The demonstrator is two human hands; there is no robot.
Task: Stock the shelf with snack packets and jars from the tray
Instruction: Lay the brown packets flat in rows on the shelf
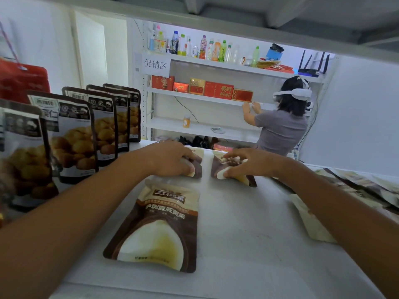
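Note:
Two brown-and-cream snack packets lie toward the back of the white shelf board (248,244). My left hand (172,158) lies over the left packet (197,170), thumb at its near edge and fingers curled over its top. My right hand (250,162) holds the right packet (234,169) between thumb and spread fingers. A third packet of the same kind (157,225) lies flat in front of them, between my forearms and untouched.
A row of dark chestnut packets (75,134) stands upright along the left. More packets (345,190) lie in a loose pile at the right. Beyond the shelf, a person wearing a headset (282,126) works at another white rack with bottles and red boxes.

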